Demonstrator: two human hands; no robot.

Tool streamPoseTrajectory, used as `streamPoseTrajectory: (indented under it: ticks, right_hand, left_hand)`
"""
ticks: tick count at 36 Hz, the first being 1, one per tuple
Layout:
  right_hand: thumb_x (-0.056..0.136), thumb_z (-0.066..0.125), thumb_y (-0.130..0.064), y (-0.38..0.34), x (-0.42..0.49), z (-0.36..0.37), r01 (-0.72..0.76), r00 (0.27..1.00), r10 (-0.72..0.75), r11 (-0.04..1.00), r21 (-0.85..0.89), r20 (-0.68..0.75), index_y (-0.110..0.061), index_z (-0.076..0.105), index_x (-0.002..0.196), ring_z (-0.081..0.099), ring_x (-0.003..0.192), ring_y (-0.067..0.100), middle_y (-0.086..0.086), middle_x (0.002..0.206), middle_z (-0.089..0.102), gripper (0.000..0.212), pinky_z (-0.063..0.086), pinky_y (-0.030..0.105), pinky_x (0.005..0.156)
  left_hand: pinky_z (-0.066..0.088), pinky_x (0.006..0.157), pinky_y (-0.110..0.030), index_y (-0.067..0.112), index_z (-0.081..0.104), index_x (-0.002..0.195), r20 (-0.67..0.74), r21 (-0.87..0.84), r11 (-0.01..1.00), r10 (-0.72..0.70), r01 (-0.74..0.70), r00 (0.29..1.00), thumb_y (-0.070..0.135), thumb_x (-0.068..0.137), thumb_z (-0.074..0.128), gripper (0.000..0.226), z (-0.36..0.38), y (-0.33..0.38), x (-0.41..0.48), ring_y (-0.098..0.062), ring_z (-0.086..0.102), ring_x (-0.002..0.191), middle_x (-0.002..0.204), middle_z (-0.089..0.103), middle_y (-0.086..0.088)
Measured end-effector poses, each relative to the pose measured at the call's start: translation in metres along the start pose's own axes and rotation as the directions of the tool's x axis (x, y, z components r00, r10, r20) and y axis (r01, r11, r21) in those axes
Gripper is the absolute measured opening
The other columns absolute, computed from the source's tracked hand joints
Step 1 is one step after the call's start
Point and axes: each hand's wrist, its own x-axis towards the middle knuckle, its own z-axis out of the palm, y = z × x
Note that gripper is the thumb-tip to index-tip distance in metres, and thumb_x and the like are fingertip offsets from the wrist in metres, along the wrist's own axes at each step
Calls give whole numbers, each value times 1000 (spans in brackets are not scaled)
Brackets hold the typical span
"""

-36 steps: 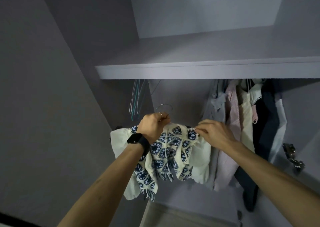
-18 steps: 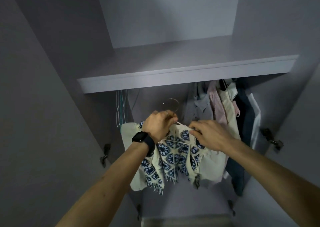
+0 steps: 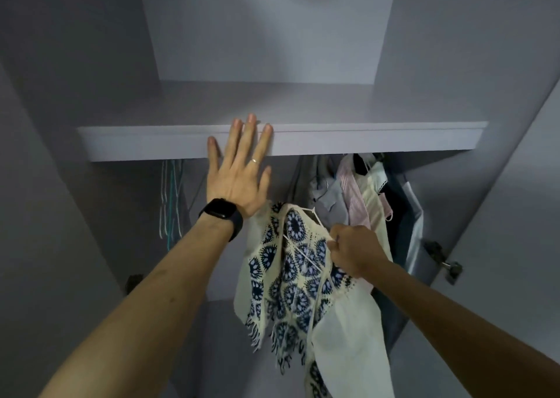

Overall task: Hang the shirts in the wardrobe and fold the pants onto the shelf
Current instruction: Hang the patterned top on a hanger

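The shirt [image 3: 291, 264], cream with a blue round pattern and a fringed hem, is seen hanging inside the wardrobe, below the shelf [image 3: 394, 140] and just left of a row of clothes [image 3: 363, 191] already hung there. It is draped on a thin white hanger [image 3: 313, 215], of which only short lengths are shown at the collar and across the front. The shirt is gripped at its right shoulder by the right hand [image 3: 354, 252], whose fingers are curled tight round cloth and wire together. The left hand [image 3: 239, 179] is raised above and to the left of the shirt, with nothing held: its fingers are straight and spread, and the tips are laid over the front edge of the shelf (whether they press on it cannot be told). The heel of that hand is just beside the top of the shirt. A dark watch [image 3: 221, 212] is worn on the left wrist and a ring [image 3: 254, 161] on one finger. Bare hangers [image 3: 171, 197] are hung farther left, well apart from the shirt.
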Motion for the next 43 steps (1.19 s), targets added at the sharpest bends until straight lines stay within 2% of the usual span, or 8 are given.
streamPoseTrajectory:
  ticks: [5, 11, 17, 24, 28, 33, 40, 43]
  right_hand:
    - [102, 49, -30, 0, 36, 9, -52, 999, 52, 998, -26, 9, -14, 58, 99, 63, 78, 21, 5, 91, 67, 19, 52, 31, 76]
    - [97, 50, -29, -6, 87, 24, -142, 990, 143, 987, 77, -11, -19, 46, 78, 53, 78, 24, -4, 70, 47, 23, 41, 31, 74]
    - [95, 53, -28, -3, 127, 43, -237, 963, 246, 968, 86, -110, -12, 55, 91, 60, 103, 36, 18, 110, 63, 17, 41, 33, 76]
    - [94, 51, -28, 8, 163, 49, -357, 900, 374, 927, 114, -224, -8, 63, 98, 57, 90, 35, 20, 108, 67, 24, 39, 32, 71]
    - [96, 50, -31, 9, 182, 45, -360, 873, 375, 927, 107, -310, -9, 62, 102, 63, 98, 37, 19, 109, 68, 26, 37, 32, 70]
    - [97, 47, -37, 5, 210, 29, -365, 868, 336, 931, -12, -365, -9, 59, 80, 63, 90, 34, 19, 106, 70, 35, 42, 32, 69]
    - [96, 52, -42, -4, 238, 22, -349, 911, 313, 932, -99, -268, -15, 62, 93, 67, 105, 31, 14, 115, 70, 29, 42, 27, 72]
    - [97, 48, -40, 2, 239, 27, -369, 914, 344, 925, -88, -216, -12, 68, 112, 64, 113, 34, 17, 126, 65, 37, 49, 32, 81]
  left_hand:
    - [-19, 116, -59, 29, -14, 159, -136, -33, 999, -17, 12, 991, 46, 104, 21, 67, 31, 3, 7, -21, -25, 150, 162, -31, 1]
    - [-21, 115, -56, 29, -6, 160, -304, -21, 999, 31, -40, 952, 42, 106, 25, 63, 46, -3, 14, -19, -21, 152, 164, -23, 4]
    - [-19, 115, -56, 29, 2, 161, -395, -5, 998, 55, -63, 917, 38, 107, 27, 60, 52, -6, 17, -24, -5, 155, 169, -4, -3]
    - [-10, 116, -58, 29, 3, 161, -502, 58, 997, 68, -45, 862, 38, 107, 23, 58, 64, -6, 20, -26, 1, 155, 169, 2, -6]
    - [-10, 116, -58, 30, 5, 161, -541, 52, 998, 58, -35, 839, 38, 108, 23, 56, 70, -5, 21, -26, 3, 155, 169, 4, -6]
    - [-6, 117, -58, 30, 10, 161, -578, 34, 999, 48, -35, 814, 37, 108, 24, 55, 74, -5, 22, -26, 8, 155, 168, 9, -6]
    - [-4, 117, -59, 31, 19, 160, -618, 42, 999, 48, -29, 785, 35, 108, 27, 53, 78, -6, 25, -25, 15, 154, 167, 18, -6]
    - [-3, 118, -59, 31, 22, 159, -630, 37, 998, 55, -41, 775, 34, 108, 27, 51, 82, -7, 27, -25, 16, 153, 166, 20, -6]
